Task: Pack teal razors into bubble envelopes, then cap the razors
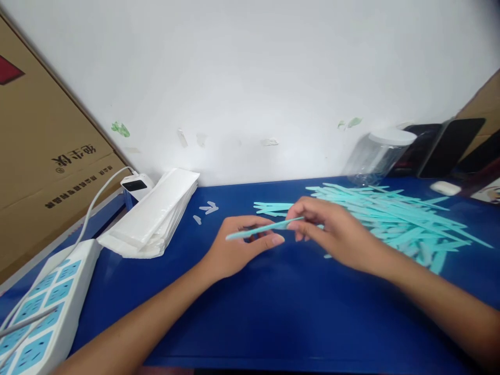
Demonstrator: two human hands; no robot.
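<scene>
Strip (265, 227): one, teal, raised above the blue worktop (273, 312).
Right hand (332, 224): grip pinching the strip's right end.
Left hand (234, 250): grip curved at strip; cannot tell whether pinching.
Pile (406, 219): teal strips, right side of worktop.

A thin turquoise strip (258, 229) — nearly edge-on, slightly tilted — is pinched in the right fingers (312, 229).
</scene>
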